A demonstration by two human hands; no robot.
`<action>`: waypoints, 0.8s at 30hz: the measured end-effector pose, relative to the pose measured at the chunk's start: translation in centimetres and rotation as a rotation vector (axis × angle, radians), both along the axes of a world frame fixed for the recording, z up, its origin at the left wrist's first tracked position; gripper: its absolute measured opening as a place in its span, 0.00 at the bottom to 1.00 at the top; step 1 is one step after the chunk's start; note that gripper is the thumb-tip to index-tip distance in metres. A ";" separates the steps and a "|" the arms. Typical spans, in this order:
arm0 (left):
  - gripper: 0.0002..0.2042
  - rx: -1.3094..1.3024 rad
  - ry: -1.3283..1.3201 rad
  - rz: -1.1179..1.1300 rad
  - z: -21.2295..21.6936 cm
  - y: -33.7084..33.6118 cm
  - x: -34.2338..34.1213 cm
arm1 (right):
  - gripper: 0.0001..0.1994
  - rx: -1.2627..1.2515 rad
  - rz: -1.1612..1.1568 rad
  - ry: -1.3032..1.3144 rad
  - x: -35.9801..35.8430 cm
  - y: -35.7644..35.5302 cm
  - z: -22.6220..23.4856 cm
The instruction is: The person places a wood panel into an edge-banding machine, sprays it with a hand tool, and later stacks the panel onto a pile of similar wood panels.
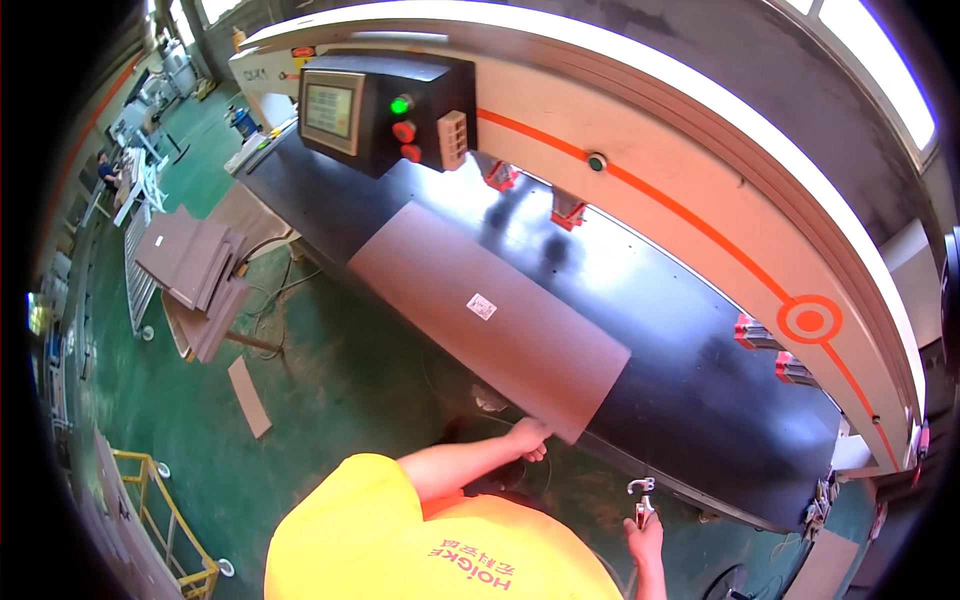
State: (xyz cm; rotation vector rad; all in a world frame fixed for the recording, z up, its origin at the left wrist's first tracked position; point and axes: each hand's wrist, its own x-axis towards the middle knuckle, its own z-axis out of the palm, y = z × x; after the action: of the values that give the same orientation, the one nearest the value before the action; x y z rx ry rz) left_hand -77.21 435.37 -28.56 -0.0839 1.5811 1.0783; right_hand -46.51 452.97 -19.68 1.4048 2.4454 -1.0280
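A flat brown panel point(450, 275) with a small white printed label lies on the black machine table point(700, 400), its near edge jutting out over the table's front. My left hand point(528, 438) is closed at that near edge, close to the panel's right corner, with the fingers curled below it. To the right, in front of the table edge, my right hand point(645, 540) is wrapped round a silver air blow gun point(643, 508) with a hooked top. The lower part of its grip is hidden by my fingers.
A long white beam with an orange stripe point(690, 210) spans the table's far side, carrying a control box point(385, 110) and red-tipped drilling units point(567, 212). At left stand stacked brown panels point(190, 260) and a yellow trolley point(165, 500). A loose strip point(249, 398) lies on the green floor.
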 end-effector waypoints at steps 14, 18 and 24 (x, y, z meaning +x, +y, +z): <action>0.48 -0.625 1.291 -0.444 1.1 -13.1 -34.8 | 0.15 -0.093 0.156 0.012 -13.7 -7.8 -2.5; 0.49 -0.590 1.335 -0.443 0.3 -18.1 -33.9 | 0.12 -0.382 -0.333 0.254 -24.0 -8.7 -4.6; 0.44 -0.480 1.184 -0.424 2.7 -24.4 -34.5 | 0.31 -0.134 0.004 0.286 -34.2 -14.4 -11.4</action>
State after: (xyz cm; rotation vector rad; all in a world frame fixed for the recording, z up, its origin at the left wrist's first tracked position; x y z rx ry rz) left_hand -111.74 410.94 -25.88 0.6536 2.7183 0.3335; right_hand -80.68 438.61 -31.10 1.2884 2.5072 -1.4533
